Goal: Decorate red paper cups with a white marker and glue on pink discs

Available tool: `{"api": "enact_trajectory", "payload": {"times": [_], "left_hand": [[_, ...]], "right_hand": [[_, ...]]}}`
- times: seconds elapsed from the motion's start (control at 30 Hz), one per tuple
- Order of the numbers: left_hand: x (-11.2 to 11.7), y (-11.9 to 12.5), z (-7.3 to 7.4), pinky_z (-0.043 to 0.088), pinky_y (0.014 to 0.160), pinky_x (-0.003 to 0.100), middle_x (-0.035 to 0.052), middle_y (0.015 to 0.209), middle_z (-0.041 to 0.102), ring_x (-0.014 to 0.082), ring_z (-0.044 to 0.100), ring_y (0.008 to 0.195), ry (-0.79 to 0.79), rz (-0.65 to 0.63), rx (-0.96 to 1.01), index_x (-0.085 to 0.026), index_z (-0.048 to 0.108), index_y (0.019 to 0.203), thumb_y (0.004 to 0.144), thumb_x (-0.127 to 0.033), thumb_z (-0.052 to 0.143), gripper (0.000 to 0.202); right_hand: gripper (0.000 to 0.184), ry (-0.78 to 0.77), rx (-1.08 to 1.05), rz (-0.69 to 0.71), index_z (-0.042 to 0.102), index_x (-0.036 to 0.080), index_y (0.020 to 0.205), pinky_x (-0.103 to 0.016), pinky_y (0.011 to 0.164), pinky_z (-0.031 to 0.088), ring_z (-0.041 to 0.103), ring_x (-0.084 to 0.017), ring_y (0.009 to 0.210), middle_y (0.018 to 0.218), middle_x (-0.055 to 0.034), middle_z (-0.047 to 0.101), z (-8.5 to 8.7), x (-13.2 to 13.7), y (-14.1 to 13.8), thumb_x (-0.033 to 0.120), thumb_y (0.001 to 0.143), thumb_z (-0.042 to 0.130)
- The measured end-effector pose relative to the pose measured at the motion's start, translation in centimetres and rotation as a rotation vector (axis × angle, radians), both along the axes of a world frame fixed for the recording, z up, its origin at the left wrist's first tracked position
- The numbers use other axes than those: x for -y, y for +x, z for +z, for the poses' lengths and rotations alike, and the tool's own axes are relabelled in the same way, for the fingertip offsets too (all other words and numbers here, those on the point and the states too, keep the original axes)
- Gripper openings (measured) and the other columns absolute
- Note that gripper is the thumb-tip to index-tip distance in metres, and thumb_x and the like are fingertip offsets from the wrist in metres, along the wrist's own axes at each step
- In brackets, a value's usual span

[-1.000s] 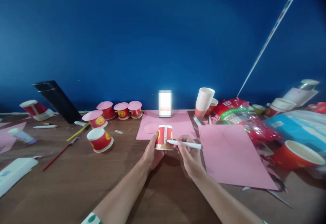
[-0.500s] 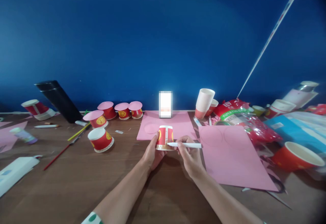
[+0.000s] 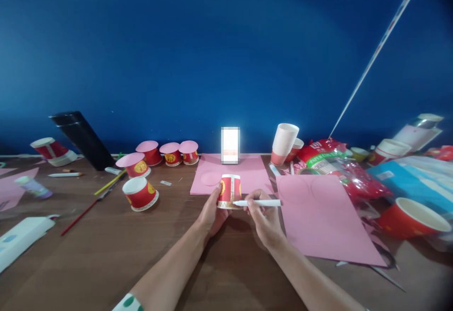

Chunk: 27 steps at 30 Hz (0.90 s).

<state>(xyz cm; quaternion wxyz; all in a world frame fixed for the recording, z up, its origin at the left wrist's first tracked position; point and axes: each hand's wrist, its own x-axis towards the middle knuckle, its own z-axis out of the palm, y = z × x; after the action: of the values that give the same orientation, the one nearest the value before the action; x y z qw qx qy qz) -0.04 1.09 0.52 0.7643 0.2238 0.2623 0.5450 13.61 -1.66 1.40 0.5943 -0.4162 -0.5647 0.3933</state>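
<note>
Upside down at the middle of the table, a red paper cup [image 3: 226, 192] with yellow emblems and a gold patterned band is gripped by my left hand [image 3: 213, 214], thumb along its side. My right hand [image 3: 262, 216] pinches a white marker pen [image 3: 264, 203], held level, its tip at the gold band near the cup's rim. Whether the tip presses on the cup I cannot tell. Behind the cup lie pink paper sheets [image 3: 247, 174], with a pink paper circle [image 3: 211, 177] on them.
Several red cups topped with pink discs [image 3: 172, 154] stand back left, near an upturned red cup [image 3: 139, 193] and a black bottle [image 3: 83, 141]. Rightward are a white cup stack [image 3: 284, 143], a pink sheet [image 3: 318, 221], a red-and-green bag [image 3: 327, 153], scissors [image 3: 389, 278] and an orange-red cup [image 3: 412, 217].
The marker's tip has dropped slightly along the cup's gold band. Both hands keep nearly the same place and hold.
</note>
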Motion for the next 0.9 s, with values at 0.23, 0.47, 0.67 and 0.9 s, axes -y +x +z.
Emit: {"api": "enact_trajectory", "payload": {"times": [0.23,0.47,0.67,0.9], "left_hand": [[0.08,0.05,0.15,0.047,0.083,0.034,0.0084,0.088,0.069,0.0221,0.064,0.087,0.037,-0.024,-0.006,-0.013,0.062,0.094,0.083,-0.042,0.052,0.032],[0.01,0.12,0.14,0.047,0.083,0.032,0.0072,0.086,0.069,0.0206,0.064,0.087,0.007,0.008,-0.005,-0.013,0.062,0.093,0.082,-0.041,0.054,0.031],[-0.08,0.09,-0.08,0.046,0.086,0.034,0.0089,0.091,0.069,0.0214,0.064,0.088,0.028,-0.002,0.008,-0.012,0.062,0.094,0.082,-0.041,0.054,0.033],[-0.09,0.16,-0.13,0.045,0.089,0.035,0.0095,0.093,0.068,0.0217,0.063,0.092,0.05,-0.007,0.021,-0.011,0.061,0.098,0.083,-0.037,0.053,0.031]], "right_hand": [[0.013,-0.011,0.011,-0.025,0.054,0.02,0.076,-0.024,0.052,0.039,0.049,-0.012,0.056,0.065,0.0007,0.057,0.33,0.13,0.05,0.03,0.084,0.053],[0.014,0.033,0.016,-0.03,0.053,0.02,0.077,-0.023,0.053,0.039,0.048,-0.011,0.057,0.065,0.0012,0.055,0.34,0.21,0.04,0.03,0.086,0.05],[0.015,0.027,0.109,-0.013,0.052,0.019,0.075,-0.021,0.048,0.034,0.044,-0.01,0.051,0.061,0.0026,0.053,0.18,0.12,0.22,0.029,0.086,0.049],[0.012,0.071,0.11,-0.055,0.053,0.019,0.078,-0.021,0.051,0.037,0.047,-0.01,0.055,0.066,0.0011,0.056,0.48,0.22,0.12,0.027,0.086,0.05]]}}
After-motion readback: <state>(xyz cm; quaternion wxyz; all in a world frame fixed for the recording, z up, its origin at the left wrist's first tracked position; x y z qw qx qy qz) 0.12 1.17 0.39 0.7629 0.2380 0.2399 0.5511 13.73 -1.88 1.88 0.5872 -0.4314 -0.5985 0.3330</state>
